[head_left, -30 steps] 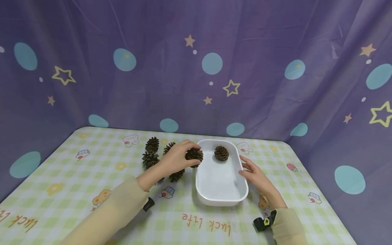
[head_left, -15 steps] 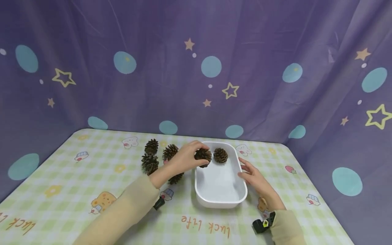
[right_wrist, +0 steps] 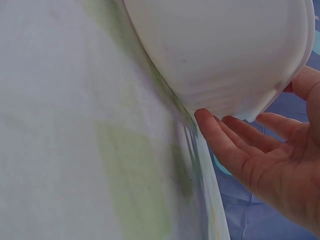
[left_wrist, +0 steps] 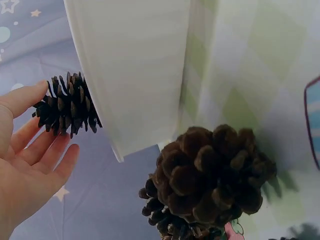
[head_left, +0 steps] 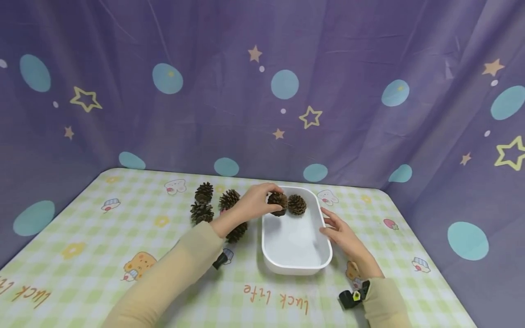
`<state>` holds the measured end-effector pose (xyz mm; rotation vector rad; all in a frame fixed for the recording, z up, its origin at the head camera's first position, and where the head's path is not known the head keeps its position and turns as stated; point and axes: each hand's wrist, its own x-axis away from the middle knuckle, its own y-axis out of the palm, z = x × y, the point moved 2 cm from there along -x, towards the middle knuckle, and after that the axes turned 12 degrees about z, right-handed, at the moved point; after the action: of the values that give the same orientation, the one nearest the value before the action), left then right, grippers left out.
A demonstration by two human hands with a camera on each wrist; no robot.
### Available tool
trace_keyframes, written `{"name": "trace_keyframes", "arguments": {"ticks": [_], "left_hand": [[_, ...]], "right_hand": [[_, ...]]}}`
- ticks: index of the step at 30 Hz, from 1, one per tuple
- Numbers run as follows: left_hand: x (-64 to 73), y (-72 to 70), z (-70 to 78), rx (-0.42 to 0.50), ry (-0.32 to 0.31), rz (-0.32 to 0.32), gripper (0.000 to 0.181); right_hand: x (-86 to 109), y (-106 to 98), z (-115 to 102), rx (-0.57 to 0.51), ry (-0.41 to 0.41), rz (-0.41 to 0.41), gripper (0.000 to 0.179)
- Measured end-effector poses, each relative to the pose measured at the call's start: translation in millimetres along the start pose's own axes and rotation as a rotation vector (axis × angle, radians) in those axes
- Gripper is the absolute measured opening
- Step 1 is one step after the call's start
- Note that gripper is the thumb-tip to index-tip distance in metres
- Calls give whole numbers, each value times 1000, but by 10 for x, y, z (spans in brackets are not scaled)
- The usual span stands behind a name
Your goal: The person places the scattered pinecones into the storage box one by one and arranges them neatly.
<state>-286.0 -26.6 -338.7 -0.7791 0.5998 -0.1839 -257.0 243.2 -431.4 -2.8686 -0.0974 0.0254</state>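
We have the left hand pinching a pinecone between thumb and fingers at the far-left corner of the white bin; can't tell if it touches the bin floor. A second pinecone sits inside, just beside it. Our right hand has fingers extended, touching the bin's right outer wall. At least four more pinecones lie on the checked counter, left of the bin.
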Motion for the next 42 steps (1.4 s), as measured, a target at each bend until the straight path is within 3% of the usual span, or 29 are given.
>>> {"name": "trace_keyframes", "arguments": {"ticks": [13,32,42], "left_hand": [[-139,130,-140,-70,-94,-54,39],[-288,311,-267,-134,-97,-144,39],[-308,358,-273,-152,-81,-146,39]], "right_hand": [[-89,-11,130,-8,84,23,67],[-82,-19,128,-20,78,24,67],[-54,-5,64,2,81,25,68]]}}
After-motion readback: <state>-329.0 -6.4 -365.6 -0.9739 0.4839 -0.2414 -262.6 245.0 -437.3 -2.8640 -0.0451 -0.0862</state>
